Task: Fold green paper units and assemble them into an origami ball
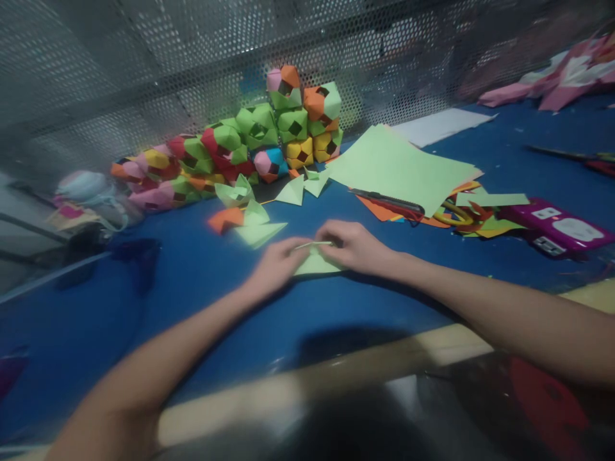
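A small piece of pale green paper [317, 263] lies partly folded on the blue table, its upper edge raised between my hands. My left hand [278, 261] grips its left side with thumb and fingers. On the right side, my right hand [354, 243] has its fingers curled over the paper and pinches the edge. Just beyond my left hand rest folded pale green pieces [259, 232] and an orange folded piece [225, 220].
Stacked colourful origami balls [257, 125] stand against a perforated metal screen [192, 51]. To the right lie green paper sheets [398, 166], a dark red-and-black cutter [389, 201], yellow-handled scissors [459, 214], paper scraps and a purple box [557, 224]. The table's pale edge [230, 403] runs nearest me.
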The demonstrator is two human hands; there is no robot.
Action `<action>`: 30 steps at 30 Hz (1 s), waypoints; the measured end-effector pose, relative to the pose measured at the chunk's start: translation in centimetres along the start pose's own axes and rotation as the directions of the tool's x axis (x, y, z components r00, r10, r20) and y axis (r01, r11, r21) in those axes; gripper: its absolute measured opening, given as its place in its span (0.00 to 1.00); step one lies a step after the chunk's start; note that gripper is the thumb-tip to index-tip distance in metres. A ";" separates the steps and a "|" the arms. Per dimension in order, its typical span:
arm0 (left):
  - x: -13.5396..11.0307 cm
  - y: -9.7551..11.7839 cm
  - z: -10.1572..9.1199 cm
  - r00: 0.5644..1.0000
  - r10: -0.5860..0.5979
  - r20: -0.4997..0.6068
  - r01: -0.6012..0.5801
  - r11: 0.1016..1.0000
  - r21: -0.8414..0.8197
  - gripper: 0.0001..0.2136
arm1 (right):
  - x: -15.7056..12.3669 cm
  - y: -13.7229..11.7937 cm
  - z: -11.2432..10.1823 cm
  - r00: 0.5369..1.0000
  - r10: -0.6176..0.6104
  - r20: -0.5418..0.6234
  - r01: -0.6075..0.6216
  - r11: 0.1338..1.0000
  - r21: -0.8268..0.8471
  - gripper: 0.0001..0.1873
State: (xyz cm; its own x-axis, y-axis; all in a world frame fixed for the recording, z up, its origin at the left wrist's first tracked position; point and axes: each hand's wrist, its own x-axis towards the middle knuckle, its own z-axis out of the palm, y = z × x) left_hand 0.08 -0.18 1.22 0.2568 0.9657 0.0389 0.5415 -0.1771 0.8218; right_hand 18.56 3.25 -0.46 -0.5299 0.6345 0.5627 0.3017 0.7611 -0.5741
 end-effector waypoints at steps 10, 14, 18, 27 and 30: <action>0.2 -0.1 -0.6 0.999 0.052 0.014 -0.053 0.996 0.067 0.13 | -0.2 0.3 0.2 0.989 -0.138 -0.047 0.134 0.988 -0.079 0.04; 0.4 0.1 -1.1 0.995 0.026 0.091 -0.031 0.998 0.059 0.12 | -0.4 0.3 0.2 0.981 -0.193 -0.009 0.190 0.972 -0.137 0.05; 0.4 0.4 -1.2 0.992 0.005 0.130 -0.011 0.999 0.047 0.11 | -0.5 0.2 0.5 0.972 -0.236 0.004 0.234 0.958 -0.168 0.05; -0.3 1.0 -0.1 0.996 0.067 -0.062 -0.054 0.979 0.195 0.06 | -0.3 -0.8 0.8 0.966 -0.252 -0.057 0.246 0.965 -0.094 0.03; -0.1 0.7 -0.1 0.995 0.050 -0.089 -0.034 0.984 0.173 0.06 | -0.3 -0.8 0.7 0.974 -0.212 -0.082 0.204 0.974 -0.093 0.04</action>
State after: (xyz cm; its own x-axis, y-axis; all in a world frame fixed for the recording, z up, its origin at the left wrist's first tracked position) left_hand 0.32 -0.40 1.86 0.2114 0.9687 0.1301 0.6630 -0.2399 0.7091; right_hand 17.87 2.33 -0.57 -0.5147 0.4675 0.7187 0.2590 0.8839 -0.3894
